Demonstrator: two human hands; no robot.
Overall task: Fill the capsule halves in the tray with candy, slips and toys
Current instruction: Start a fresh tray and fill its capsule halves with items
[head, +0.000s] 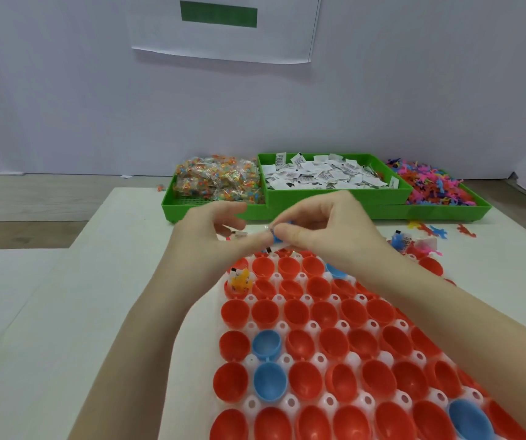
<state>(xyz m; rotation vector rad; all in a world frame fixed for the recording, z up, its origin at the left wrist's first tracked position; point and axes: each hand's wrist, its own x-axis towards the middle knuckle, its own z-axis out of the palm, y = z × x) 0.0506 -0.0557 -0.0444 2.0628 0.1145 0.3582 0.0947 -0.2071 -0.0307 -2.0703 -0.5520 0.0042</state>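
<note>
Bottom of frame: tray [282, 325] of halves [300, 312], mostly empty; light, stiff, slick, best taken by the rim. Centre: left hand [204, 236] and right hand [315, 227] pinch a blue toy [277, 238]; probably soft. Top: bins [334, 198].

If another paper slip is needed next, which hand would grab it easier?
Probably the left hand: its fingers look free, while the right hand pinches a blue piece. The slips bin sits just beyond both.

Two bare arms show, ending in the left hand [211, 230] and right hand [322, 223]. No sleeves reach the wrists. Fingernails look short, though the picture is blurry.
</note>
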